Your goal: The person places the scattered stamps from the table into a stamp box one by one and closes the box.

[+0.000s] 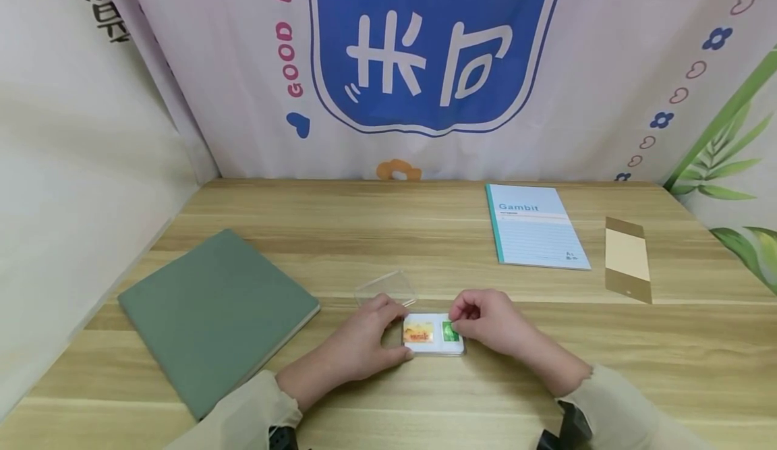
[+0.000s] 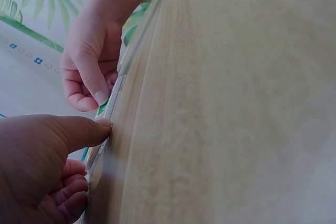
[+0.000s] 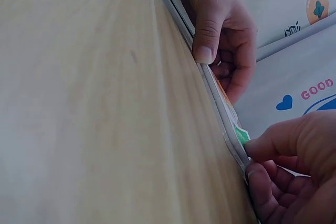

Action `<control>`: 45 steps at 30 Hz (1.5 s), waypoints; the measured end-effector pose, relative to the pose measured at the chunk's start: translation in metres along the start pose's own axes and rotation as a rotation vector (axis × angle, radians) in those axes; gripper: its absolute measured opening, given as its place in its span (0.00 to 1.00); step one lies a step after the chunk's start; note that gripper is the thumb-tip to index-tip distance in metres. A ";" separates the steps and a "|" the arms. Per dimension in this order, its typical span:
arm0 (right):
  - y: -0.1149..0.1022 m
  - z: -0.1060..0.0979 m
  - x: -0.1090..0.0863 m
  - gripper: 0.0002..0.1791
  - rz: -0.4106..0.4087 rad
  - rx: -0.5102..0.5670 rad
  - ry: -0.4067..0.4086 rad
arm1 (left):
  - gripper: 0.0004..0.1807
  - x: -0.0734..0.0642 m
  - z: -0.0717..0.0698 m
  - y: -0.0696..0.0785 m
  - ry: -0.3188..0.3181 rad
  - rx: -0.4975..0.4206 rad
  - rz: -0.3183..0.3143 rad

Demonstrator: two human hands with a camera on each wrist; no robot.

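Observation:
A small flat white case (image 1: 434,348) with rounded corners lies on the table between both hands. Its top bears an orange-yellow stamp-like piece (image 1: 419,332) at the left and a green stamp-like piece (image 1: 450,332) at the right. My left hand (image 1: 361,342) grips the case's left end, thumb at the near corner and fingers at the far one. With thumb and index finger, my right hand (image 1: 494,322) pinches the green piece's right edge, the other fingers curled in. The green piece (image 3: 242,135) also shows at those fingertips in the right wrist view.
Behind the left hand lies a clear plastic lid (image 1: 388,287). A large green book (image 1: 218,315) covers the table's left side. Toward the back right are a light blue notebook (image 1: 537,227) and a brown-and-cream card or sleeve (image 1: 628,258). A printed curtain (image 1: 255,146) hangs behind the table.

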State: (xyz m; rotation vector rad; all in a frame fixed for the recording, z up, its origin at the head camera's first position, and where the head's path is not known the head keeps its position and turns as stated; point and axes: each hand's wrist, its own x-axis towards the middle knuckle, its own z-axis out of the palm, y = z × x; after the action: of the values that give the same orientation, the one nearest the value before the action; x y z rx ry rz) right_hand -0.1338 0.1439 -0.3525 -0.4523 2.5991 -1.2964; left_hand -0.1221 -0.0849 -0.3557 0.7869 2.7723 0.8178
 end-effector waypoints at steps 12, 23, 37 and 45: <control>-0.004 0.003 0.000 0.03 0.047 -0.056 0.019 | 0.29 0.000 0.001 0.002 -0.018 0.043 -0.027; -0.015 -0.021 0.011 0.02 -0.008 -0.053 0.064 | 0.32 -0.005 -0.014 0.007 0.060 0.017 -0.022; -0.028 -0.020 0.067 0.15 -0.143 -0.207 -0.153 | 0.35 0.000 -0.044 -0.008 0.143 0.037 -0.140; -0.029 -0.011 0.088 0.30 -0.149 -0.279 -0.328 | 0.39 0.002 -0.040 -0.022 0.094 0.030 -0.218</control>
State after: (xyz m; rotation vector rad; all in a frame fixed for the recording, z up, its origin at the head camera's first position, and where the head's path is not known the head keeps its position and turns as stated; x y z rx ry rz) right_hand -0.2139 0.1041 -0.3262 -0.8428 2.5044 -0.8112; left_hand -0.1451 -0.1183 -0.3339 0.4499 2.8922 0.7922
